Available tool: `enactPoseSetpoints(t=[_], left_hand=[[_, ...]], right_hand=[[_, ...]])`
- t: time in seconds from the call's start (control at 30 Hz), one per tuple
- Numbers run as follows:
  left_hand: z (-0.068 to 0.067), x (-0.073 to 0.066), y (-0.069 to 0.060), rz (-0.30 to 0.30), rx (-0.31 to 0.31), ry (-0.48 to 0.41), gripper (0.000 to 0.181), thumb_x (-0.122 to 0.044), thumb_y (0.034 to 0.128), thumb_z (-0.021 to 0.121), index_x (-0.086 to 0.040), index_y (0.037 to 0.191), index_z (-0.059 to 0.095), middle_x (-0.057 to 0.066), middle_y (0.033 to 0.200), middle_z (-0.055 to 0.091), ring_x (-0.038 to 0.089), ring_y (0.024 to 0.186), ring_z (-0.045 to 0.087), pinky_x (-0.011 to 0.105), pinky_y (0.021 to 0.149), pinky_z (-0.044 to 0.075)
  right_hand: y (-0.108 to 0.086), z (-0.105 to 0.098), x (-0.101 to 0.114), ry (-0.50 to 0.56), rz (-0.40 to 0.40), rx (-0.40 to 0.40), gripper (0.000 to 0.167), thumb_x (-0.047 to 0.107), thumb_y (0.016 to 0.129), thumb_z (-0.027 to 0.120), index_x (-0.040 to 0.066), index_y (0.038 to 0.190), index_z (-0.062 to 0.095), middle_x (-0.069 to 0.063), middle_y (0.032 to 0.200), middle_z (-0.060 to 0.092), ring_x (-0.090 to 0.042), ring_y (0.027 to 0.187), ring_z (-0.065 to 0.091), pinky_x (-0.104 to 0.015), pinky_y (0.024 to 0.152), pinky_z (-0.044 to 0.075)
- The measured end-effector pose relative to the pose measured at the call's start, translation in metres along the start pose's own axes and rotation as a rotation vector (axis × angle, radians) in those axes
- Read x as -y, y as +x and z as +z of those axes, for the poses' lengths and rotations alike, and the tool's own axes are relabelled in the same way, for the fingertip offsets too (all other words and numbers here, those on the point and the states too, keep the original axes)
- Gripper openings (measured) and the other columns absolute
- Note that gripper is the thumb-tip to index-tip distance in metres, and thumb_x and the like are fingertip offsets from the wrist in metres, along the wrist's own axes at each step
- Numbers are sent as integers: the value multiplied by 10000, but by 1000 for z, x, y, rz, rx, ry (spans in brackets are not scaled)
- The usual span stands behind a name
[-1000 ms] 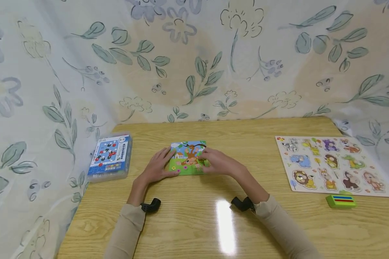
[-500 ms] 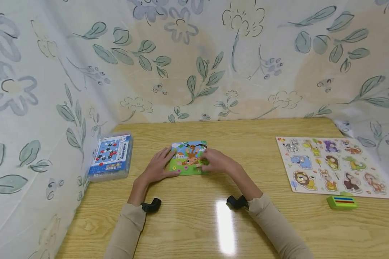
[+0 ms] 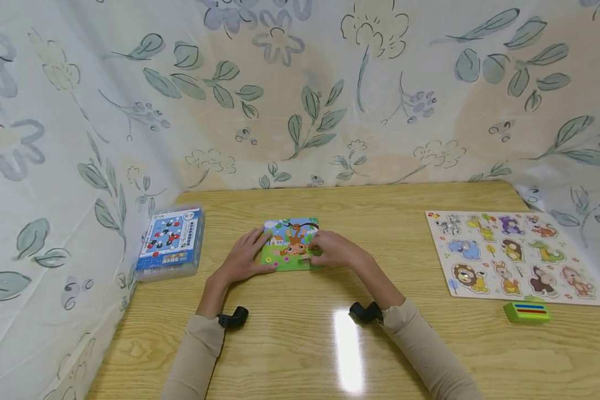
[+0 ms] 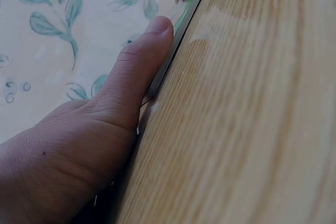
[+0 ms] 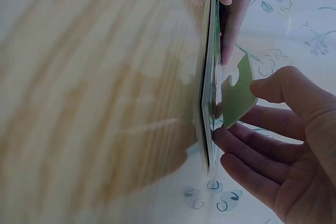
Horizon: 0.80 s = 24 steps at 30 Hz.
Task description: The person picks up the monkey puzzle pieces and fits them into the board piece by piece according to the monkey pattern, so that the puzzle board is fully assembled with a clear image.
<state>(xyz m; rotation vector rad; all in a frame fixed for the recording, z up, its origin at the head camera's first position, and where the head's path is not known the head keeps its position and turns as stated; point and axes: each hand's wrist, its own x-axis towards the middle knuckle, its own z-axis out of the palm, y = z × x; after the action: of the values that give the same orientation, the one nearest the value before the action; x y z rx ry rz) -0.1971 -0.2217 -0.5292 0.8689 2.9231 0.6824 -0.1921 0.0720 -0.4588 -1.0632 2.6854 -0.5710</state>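
A small picture puzzle (image 3: 292, 244) with a monkey hanging over a green meadow lies on the table in the head view. My left hand (image 3: 242, 256) rests at its left side, the thumb straight along the near edge, as the left wrist view shows beside the puzzle's rim (image 4: 176, 48). Over the puzzle's right part, my right hand (image 3: 334, 250) pinches a green puzzle piece (image 5: 240, 100) between thumb and fingers. In the right wrist view the piece stands tilted on edge just over the board, a rounded notch in its side. The right fingers hide the puzzle's right edge.
A plastic box with a blue molecule-model cover (image 3: 170, 241) stands at the left. An animal peg board (image 3: 487, 255) lies at the right, with a green block with blue and red stripes (image 3: 527, 312) before it. Floral cloth (image 3: 305, 111) closes off the back and sides.
Over the first half second my right wrist and forearm shifted slightly left, while the hand stayed over the puzzle's right part. The left hand has stayed put.
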Motion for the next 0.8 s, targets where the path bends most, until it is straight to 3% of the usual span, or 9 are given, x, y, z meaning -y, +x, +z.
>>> enactPoseSetpoints(t=[0.33,0.57,0.8], left_hand=[[1,2,0,3,-1,10,931,-540,844,688,-193,1566,212,79,1645,132,344,1509,138,584,1194,150],[1,2,0,3,0,9,930,-534,846,687,-188,1567,211,79,1645,130,343,1510,136,580,1195,149],[1,3,0,4,2,10,929,-537,848,684,-191,1567,208,78,1646,125,343,1511,132,579,1196,150]], right_hand=[[0,0,0,-30,5,15,186,148,902,630,43,1023,723,-82,963,641,-140,810,467,-263,700,399],[-2,0,3,-74,16,25,254,185,908,649,58,1115,724,-82,1043,651,-132,830,525,-251,683,447],[-1,2,6,-148,5,33,270,219,919,665,109,1158,724,-42,980,629,-112,760,444,-222,612,363]])
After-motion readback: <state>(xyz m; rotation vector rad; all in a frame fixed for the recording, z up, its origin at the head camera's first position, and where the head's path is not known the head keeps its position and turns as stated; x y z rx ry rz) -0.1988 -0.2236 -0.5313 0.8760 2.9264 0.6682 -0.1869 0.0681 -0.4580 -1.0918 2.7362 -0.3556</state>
